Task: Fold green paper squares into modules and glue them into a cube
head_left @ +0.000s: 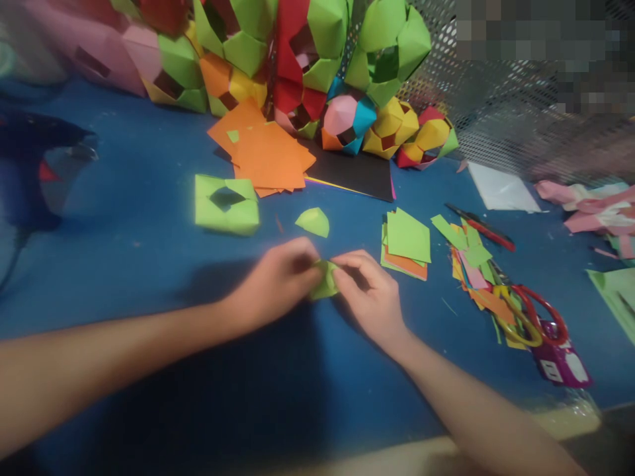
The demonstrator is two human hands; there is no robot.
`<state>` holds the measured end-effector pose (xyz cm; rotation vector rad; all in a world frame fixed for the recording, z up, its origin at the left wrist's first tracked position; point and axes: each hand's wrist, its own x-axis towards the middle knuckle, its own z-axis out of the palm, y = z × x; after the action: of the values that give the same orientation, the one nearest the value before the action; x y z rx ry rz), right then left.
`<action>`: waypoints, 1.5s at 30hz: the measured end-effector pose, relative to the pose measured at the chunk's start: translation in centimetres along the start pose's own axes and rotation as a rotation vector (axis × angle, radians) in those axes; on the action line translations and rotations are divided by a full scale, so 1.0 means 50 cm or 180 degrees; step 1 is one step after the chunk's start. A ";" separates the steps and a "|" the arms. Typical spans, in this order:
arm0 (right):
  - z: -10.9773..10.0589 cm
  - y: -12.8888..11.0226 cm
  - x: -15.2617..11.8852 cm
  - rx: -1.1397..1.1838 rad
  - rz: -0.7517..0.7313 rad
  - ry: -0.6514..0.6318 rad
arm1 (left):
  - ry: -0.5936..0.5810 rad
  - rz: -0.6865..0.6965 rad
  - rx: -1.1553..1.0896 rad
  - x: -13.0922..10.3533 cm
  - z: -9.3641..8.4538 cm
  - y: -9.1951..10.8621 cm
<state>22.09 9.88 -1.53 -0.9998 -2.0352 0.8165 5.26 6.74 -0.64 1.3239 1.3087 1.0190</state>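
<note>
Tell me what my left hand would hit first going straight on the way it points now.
Beyond the small green paper at its fingertips, your left hand would probably meet your right hand first, at the fingers on the paper's other side; exact depth is unclear from this single view.

Kind of place: you are at a paper-craft work spot; whether it belongs to a home, a classroom or a workshop, you cannot tell.
Table: your blue table [124,264] is spread with craft supplies and dotted with small scraps.
Paper stock: you have orange sheets [270,158] overlapping a black sheet [357,168], and a pile of small squares [409,235] nearer you.
Cutting side: to your right lie red-handled scissors [564,330] among coloured strips [475,256].
Tool on your left: a blue, corded device [24,168] looks like a glue gun, though blurred.
Backdrop: folded paper models [248,51] line the back, beside a perforated panel [491,119].
</note>
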 end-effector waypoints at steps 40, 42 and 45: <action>0.001 -0.005 -0.001 -0.0236 -0.0049 0.0193 | 0.0104 0.0411 0.0223 0.000 -0.004 -0.009; 0.000 -0.006 -0.001 -0.0271 -0.0144 0.0252 | 0.0053 0.0403 0.0290 0.000 -0.003 -0.008; -0.001 -0.007 -0.003 -0.0396 -0.0465 0.0285 | 0.0027 0.0431 0.0455 -0.002 -0.001 -0.007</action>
<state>22.07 9.58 -1.28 -0.9256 -2.0742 0.5649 5.13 6.65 -0.95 1.5352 1.3329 1.0394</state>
